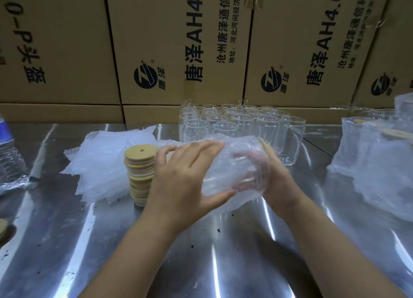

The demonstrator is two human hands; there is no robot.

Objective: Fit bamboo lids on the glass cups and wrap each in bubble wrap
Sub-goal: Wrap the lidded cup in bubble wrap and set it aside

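A glass cup with a bamboo lid (264, 144) lies on its side above the steel table, partly covered in bubble wrap (234, 163). My left hand (187, 175) grips its left end, fingers over the top and thumb underneath. My right hand (274, 181) holds the lidded right end, its fingers showing through the wrap. A stack of bamboo lids (139, 175) stands just left of my left hand. Several bare glass cups (234, 123) stand in rows behind. A pile of bubble wrap sheets (102, 161) lies at the left.
Wrapped, lidded cups (380, 163) sit at the right edge. A plastic water bottle (7, 154) stands at the far left. Large cardboard boxes (178, 47) wall off the back of the shiny steel table (223, 253). Part of a bamboo lid (3, 225) shows at the left edge.
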